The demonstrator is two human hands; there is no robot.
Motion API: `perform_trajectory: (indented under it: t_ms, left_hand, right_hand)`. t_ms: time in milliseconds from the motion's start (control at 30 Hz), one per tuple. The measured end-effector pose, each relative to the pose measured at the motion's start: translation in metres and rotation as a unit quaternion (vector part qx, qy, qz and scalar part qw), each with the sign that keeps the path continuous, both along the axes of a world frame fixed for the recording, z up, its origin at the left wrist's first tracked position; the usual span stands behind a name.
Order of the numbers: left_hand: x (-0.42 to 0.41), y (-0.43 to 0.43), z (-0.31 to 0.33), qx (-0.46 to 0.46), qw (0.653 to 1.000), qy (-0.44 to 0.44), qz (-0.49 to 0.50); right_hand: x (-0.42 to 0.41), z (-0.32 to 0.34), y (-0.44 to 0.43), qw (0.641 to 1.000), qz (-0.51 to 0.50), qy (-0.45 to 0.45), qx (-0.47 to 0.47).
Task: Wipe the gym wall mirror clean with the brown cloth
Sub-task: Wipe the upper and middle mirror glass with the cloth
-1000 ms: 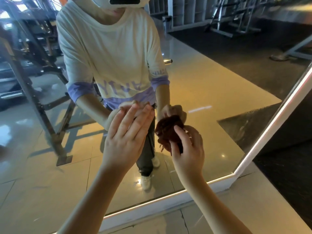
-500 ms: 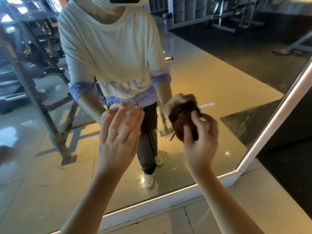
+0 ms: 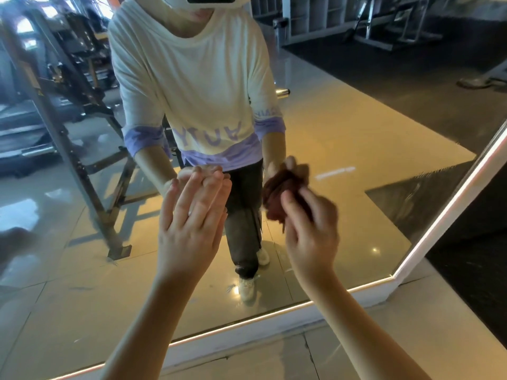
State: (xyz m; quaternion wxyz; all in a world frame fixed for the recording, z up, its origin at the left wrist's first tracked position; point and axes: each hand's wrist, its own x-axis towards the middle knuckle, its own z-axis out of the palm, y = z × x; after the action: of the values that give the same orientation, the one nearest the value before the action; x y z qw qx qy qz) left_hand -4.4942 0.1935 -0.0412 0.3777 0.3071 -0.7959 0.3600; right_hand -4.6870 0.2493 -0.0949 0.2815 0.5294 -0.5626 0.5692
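On the left side of the mirror (image 3: 356,193), a gray rack (image 3: 71,165) showed in the glass. Near the middle, the left hand (image 3: 192,231) was up against the mirror. Its fingers (image 3: 208,193) were straight and close together, and the tips touched the glass. It held nothing. Just to the right, the right hand (image 3: 312,237) held the cloth (image 3: 279,193), with its fingers curled round it. The brown cloth was bunched in a ball and pressed on the glass, above the mirror's bottom edge and well away from its right edge. That hand and the cloth looked blurry. A person in a white shirt (image 3: 197,78) showed in the glass behind both hands. Along the bottom edge ran a white frame (image 3: 274,335), with pale floor (image 3: 411,341) tiles under it.
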Motion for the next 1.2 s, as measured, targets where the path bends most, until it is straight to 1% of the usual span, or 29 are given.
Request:
perform_trajectory:
  t_ms: [67,100,133,167,233,267,300,333,367,433,467,500,533,600,633,667,700,767,800,833,867,900,933,967,1000,1033,1133,1167,1200]
  left_hand:
    - [0.001,-0.001,-0.001,-0.003,1.0,0.0,0.001]
    - [0.001,-0.001,-0.001,-0.003,1.0,0.002,0.001]
    - [0.0,-0.001,-0.002,-0.002,1.0,0.005,0.0]
    - [0.0,-0.002,-0.002,-0.002,1.0,0.008,-0.001]
    - [-0.002,-0.002,-0.004,0.0,1.0,0.015,-0.006]
    - [-0.003,-0.002,-0.005,-0.001,1.0,0.017,-0.007]
    - [-0.003,-0.002,-0.006,-0.003,1.0,0.02,-0.009]
    - [-0.004,-0.003,-0.006,-0.005,1.0,0.022,-0.011]
    - [-0.004,-0.003,-0.007,-0.008,1.0,0.023,-0.013]
    - [-0.004,-0.003,-0.01,-0.009,1.0,0.025,-0.016]
    - [-0.003,-0.003,-0.012,-0.009,0.999,0.026,-0.018]
    - [-0.003,-0.002,-0.014,-0.008,0.999,0.026,-0.018]
    - [-0.003,-0.002,-0.016,-0.008,0.999,0.026,-0.018]
    - [-0.003,-0.002,-0.022,-0.005,1.0,0.024,-0.017]
    - [-0.003,-0.001,-0.026,-0.002,1.0,0.023,-0.016]
    - [-0.003,-0.001,-0.029,0.002,1.0,0.022,-0.014]
    - [-0.003,0.0,-0.031,0.009,1.0,0.021,-0.013]
    - [-0.003,0.001,-0.034,0.02,1.0,0.018,-0.011]
    - [-0.003,0.0,-0.035,0.021,1.0,0.017,-0.01]
    - [-0.003,0.0,-0.036,0.021,1.0,0.017,-0.008]
    - [-0.003,0.0,-0.036,0.02,1.0,0.018,-0.008]
    - [-0.003,-0.001,-0.036,0.018,1.0,0.019,-0.008]
    - [-0.004,-0.001,-0.036,0.018,1.0,0.022,-0.009]
    - [-0.005,0.0,-0.036,0.019,0.999,0.027,-0.009]
    - [-0.006,0.001,-0.037,0.022,0.999,0.032,-0.01]
    - [-0.009,0.002,-0.038,0.028,0.999,0.038,-0.01]
    - [-0.014,0.002,-0.041,0.029,0.999,0.041,-0.002]
    - [-0.014,0.0,-0.042,0.023,0.999,0.038,-0.002]
    - [-0.014,-0.001,-0.043,0.017,0.999,0.034,-0.008]
  right_hand:
    - [0.004,-0.018,0.006,0.987,0.037,0.142,0.064]
    - [-0.003,-0.022,0.009,0.977,0.048,0.186,0.09]
    - [-0.011,-0.022,0.011,0.975,0.048,0.197,0.091]
    - [-0.018,-0.018,0.012,0.981,0.038,0.174,0.071]
    - [-0.027,-0.002,0.008,0.998,0.005,0.056,0.014]
    - [-0.025,0.005,0.005,1.0,-0.004,0.001,-0.013]
    - [-0.018,0.007,0.002,0.999,-0.005,-0.022,-0.029]
    - [-0.009,0.004,0.0,1.0,0.001,-0.006,-0.026]
    - [-0.001,-0.005,-0.001,0.999,0.014,0.049,-0.006]
    - [0.001,-0.025,0.007,0.981,0.05,0.177,0.061]
    - [-0.007,-0.03,0.011,0.972,0.056,0.211,0.085]
    - [-0.018,-0.031,0.013,0.972,0.048,0.211,0.088]
    - [-0.028,-0.03,0.014,0.981,0.029,0.177,0.074]
    - [-0.037,-0.02,0.012,0.999,-0.017,0.026,0.028]
    - [-0.035,-0.016,0.01,0.999,-0.028,-0.043,0.009]
    - [-0.027,-0.016,0.008,0.997,-0.03,-0.068,0.004]
    - [-0.017,-0.019,0.006,0.999,-0.021,-0.048,0.011]
    - [-0.007,-0.028,0.008,0.997,0.021,0.061,0.038]
    - [-0.012,-0.029,0.01,0.994,0.035,0.093,0.046]
    - [-0.021,-0.028,0.011,0.995,0.032,0.088,0.046]
    - [-0.03,-0.025,0.011,0.998,0.014,0.046,0.037]
    - [-0.038,-0.022,0.011,0.999,-0.012,-0.026,0.02]
    - [-0.044,-0.019,0.01,0.994,-0.033,-0.106,0.004]
    - [-0.044,-0.018,0.01,0.985,-0.044,-0.167,-0.007]
    - [-0.04,-0.018,0.009,0.98,-0.05,-0.191,-0.007]
    - [-0.034,-0.021,0.009,0.983,-0.047,-0.18,0.004]
    - [-0.03,-0.026,0.014,0.997,0.005,-0.055,0.054]
    - [-0.037,-0.024,0.015,0.998,0.008,-0.034,0.061]
    - [-0.045,-0.024,0.015,0.998,-0.004,-0.039,0.058]
